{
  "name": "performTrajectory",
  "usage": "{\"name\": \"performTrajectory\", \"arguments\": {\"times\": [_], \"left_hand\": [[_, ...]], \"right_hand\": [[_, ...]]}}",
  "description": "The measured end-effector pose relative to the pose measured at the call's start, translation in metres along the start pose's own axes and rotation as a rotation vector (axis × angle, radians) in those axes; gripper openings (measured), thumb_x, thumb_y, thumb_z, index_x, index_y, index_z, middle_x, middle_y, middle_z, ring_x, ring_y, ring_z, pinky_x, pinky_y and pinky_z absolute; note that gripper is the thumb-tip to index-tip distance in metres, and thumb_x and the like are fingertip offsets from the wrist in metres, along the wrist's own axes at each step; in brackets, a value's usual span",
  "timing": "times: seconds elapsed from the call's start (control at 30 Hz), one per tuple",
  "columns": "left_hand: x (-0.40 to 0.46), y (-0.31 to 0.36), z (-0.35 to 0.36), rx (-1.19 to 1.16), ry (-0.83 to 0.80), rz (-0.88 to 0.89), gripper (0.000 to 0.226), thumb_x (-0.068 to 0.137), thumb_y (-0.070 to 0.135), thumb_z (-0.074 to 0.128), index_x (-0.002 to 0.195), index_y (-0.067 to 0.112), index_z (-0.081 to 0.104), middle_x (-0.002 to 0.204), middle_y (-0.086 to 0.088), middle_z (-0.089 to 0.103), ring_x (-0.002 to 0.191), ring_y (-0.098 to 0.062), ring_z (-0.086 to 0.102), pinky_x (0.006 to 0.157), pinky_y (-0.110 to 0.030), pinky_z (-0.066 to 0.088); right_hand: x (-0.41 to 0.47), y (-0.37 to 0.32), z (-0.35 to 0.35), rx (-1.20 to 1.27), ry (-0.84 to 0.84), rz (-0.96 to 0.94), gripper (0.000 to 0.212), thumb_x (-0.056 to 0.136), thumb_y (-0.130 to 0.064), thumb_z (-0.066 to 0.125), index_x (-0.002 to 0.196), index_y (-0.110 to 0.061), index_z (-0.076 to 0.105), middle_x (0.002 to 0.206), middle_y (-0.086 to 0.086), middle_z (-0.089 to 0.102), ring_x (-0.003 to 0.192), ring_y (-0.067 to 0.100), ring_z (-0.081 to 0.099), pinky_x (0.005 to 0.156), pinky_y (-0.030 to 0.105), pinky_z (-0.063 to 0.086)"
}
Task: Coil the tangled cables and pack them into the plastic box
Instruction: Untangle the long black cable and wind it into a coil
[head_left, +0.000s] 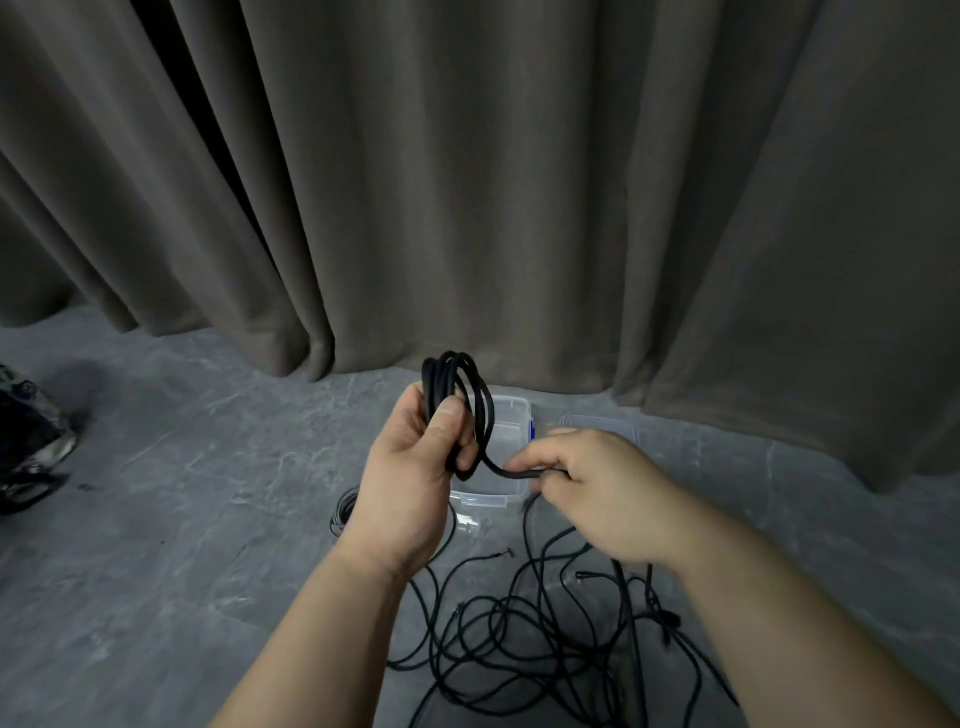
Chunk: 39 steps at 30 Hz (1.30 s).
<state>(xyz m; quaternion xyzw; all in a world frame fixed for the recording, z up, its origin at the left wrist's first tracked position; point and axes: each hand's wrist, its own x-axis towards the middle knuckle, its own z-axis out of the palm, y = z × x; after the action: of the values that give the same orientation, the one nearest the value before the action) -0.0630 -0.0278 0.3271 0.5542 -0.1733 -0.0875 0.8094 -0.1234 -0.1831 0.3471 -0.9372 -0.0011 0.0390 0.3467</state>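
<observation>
My left hand (410, 467) grips a coil of black cable (460, 384), several loops standing up above the fist. The cable's free end (511, 473) runs to the right, where my right hand (592, 483) pinches it between thumb and fingers. Behind both hands a clear plastic box (511, 431) sits open on the floor, partly hidden by them. A tangle of black cables (524, 639) lies on the floor below my forearms.
The clear lid (602, 423) lies to the right of the box. A small grey coil (343, 512) rests on the floor by my left wrist. A dark patterned bag (28, 441) sits at the far left. Brown curtains (467, 182) hang behind the grey stone floor.
</observation>
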Motion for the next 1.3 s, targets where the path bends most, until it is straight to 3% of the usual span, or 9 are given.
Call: {"name": "performTrajectory", "arguments": {"times": [0.17,0.33,0.43,0.6,0.77,0.93,1.03,1.2,1.3], "left_hand": [[0.000,0.003,-0.002,-0.037,0.015,-0.002,0.008,0.086,0.020,0.048,0.080,0.015,0.047,0.061,0.005,0.041,0.054,-0.010,0.034,0.056,-0.020,0.033],[-0.003,0.001,0.002,-0.039,-0.025,-0.017,0.009,0.087,0.019,0.048,0.079,0.016,0.047,0.064,0.003,0.040,0.055,-0.011,0.033,0.058,-0.024,0.030],[-0.004,0.000,0.003,-0.023,-0.034,-0.047,0.010,0.088,0.022,0.050,0.079,0.018,0.050,0.064,0.003,0.041,0.056,-0.011,0.035,0.061,-0.027,0.031],[-0.008,-0.004,0.006,0.155,-0.053,-0.071,0.023,0.096,0.025,0.050,0.073,0.026,0.054,0.059,0.006,0.048,0.056,-0.009,0.044,0.065,-0.031,0.037],[-0.007,0.002,0.005,0.118,-0.001,-0.075,0.022,0.093,0.025,0.049,0.072,0.025,0.055,0.061,0.003,0.049,0.061,-0.013,0.047,0.068,-0.032,0.039],[0.002,0.005,-0.002,-0.163,0.172,-0.090,0.025,0.101,0.012,0.037,0.076,0.016,0.041,0.062,0.002,0.040,0.052,-0.009,0.036,0.058,-0.023,0.031],[0.001,0.002,-0.004,-0.066,0.158,-0.052,0.024,0.100,0.015,0.044,0.076,0.016,0.043,0.062,0.003,0.044,0.055,-0.010,0.038,0.057,-0.022,0.035],[-0.005,-0.006,0.001,0.131,0.069,-0.040,0.020,0.098,0.022,0.050,0.078,0.016,0.049,0.063,-0.001,0.049,0.059,-0.015,0.043,0.060,-0.025,0.041],[-0.012,-0.009,0.010,0.182,-0.019,-0.078,0.018,0.099,0.021,0.049,0.082,0.017,0.054,0.068,-0.003,0.055,0.065,-0.015,0.051,0.070,-0.033,0.044]], "right_hand": [[-0.002,0.008,-0.009,0.006,0.004,0.016,0.035,0.093,-0.012,0.050,0.113,-0.034,0.069,0.086,-0.026,0.053,0.089,-0.001,0.061,0.086,0.024,0.049],[-0.005,0.001,-0.008,0.023,-0.092,-0.029,0.030,0.096,-0.019,0.053,0.118,-0.034,0.066,0.109,-0.018,0.062,0.103,-0.002,0.056,0.096,0.020,0.043],[-0.008,-0.007,-0.013,0.034,-0.095,-0.066,0.028,0.097,-0.020,0.053,0.116,-0.034,0.068,0.107,-0.018,0.064,0.100,-0.003,0.059,0.095,0.023,0.046],[-0.014,-0.017,-0.018,0.155,-0.121,-0.140,0.021,0.093,-0.018,0.058,0.090,-0.036,0.067,0.061,-0.023,0.058,0.058,0.002,0.053,0.066,0.029,0.050],[-0.017,-0.016,-0.029,0.380,-0.137,-0.096,0.016,0.090,-0.011,0.062,0.090,-0.027,0.063,0.093,-0.007,0.071,0.092,0.004,0.068,0.090,0.030,0.053],[-0.009,0.001,-0.023,0.137,-0.020,0.064,0.019,0.089,-0.017,0.063,0.092,-0.036,0.066,0.084,-0.013,0.070,0.085,-0.002,0.065,0.083,0.022,0.052],[-0.007,0.002,-0.020,0.102,0.011,0.086,0.019,0.088,-0.017,0.064,0.092,-0.035,0.070,0.082,-0.014,0.068,0.080,-0.002,0.064,0.076,0.016,0.049],[-0.011,-0.012,-0.023,0.226,-0.169,-0.012,0.018,0.087,-0.017,0.066,0.091,-0.033,0.072,0.086,-0.006,0.073,0.087,0.005,0.067,0.088,0.024,0.052],[-0.009,-0.016,-0.023,0.305,-0.129,-0.112,0.017,0.087,-0.014,0.065,0.091,-0.028,0.075,0.081,-0.001,0.073,0.084,0.017,0.069,0.083,0.032,0.055]]}}
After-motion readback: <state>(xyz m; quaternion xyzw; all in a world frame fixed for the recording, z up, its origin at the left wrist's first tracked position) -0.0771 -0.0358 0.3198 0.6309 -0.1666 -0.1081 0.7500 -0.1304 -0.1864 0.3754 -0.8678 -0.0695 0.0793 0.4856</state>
